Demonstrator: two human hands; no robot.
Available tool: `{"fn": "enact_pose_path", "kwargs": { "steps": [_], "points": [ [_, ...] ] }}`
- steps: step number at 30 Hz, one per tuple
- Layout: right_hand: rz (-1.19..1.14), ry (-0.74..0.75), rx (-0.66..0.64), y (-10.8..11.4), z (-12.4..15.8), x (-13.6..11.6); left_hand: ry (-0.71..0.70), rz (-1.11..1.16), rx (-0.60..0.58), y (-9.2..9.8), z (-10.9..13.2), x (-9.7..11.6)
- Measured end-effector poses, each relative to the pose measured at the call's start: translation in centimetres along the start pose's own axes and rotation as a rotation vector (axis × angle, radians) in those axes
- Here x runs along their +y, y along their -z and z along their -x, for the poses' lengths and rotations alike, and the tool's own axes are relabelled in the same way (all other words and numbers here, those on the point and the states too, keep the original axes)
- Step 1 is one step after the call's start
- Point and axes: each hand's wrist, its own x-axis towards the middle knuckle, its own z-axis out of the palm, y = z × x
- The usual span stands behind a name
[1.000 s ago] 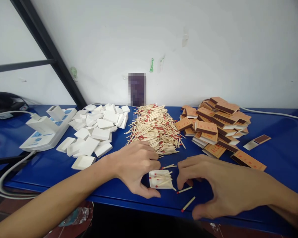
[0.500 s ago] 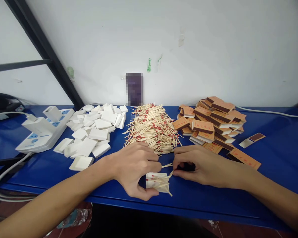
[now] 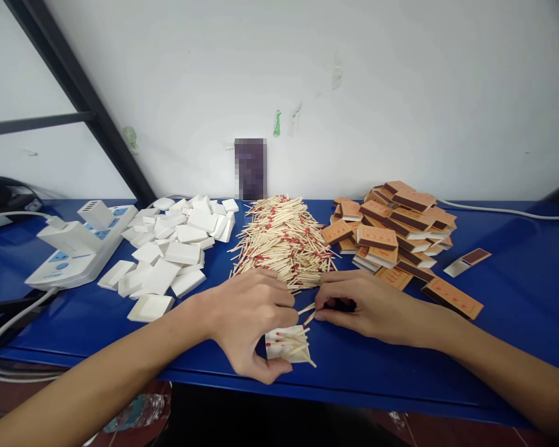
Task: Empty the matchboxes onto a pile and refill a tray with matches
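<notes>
A small white matchbox tray (image 3: 272,354) lies on the blue table near its front edge, with several red-tipped matches (image 3: 289,340) in it, some jutting over its right side. My left hand (image 3: 254,323) curves around the tray's left end, thumb at the near side and fingers at the far side. Just right of the tray, my right hand (image 3: 349,304) pinches a match (image 3: 309,319) between thumb and fingertips, its red head toward the tray. Another match lies close to those fingertips. Behind both hands rises a big heap of loose matches (image 3: 284,242).
White matchbox trays (image 3: 186,234) are piled at the left, beside a white power strip (image 3: 86,254) with chargers. Orange matchbox sleeves (image 3: 377,236) are stacked at the right, one sleeve (image 3: 468,262) lying apart. A blurred dark rectangular object (image 3: 251,169) leans on the wall.
My right hand has shifted slightly left with the match, whose red head is now clearer beside the tray. The whole view has also slid a little. My left hand stays around the tray.
</notes>
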Motion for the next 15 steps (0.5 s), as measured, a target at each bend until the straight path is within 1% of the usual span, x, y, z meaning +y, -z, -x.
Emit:
{"fn": "enact_pose_path", "kwargs": {
  "steps": [7, 15],
  "points": [
    [0.051, -0.016, 0.02, -0.5, -0.1, -0.2, -0.023, 0.014, 0.03, -0.2, -0.1, 0.1],
    [-0.025, 0.011, 0.004, -0.9, -0.1, -1.3, -0.02, 0.015, 0.042, -0.4, -0.1, 0.2]
  ]
}}
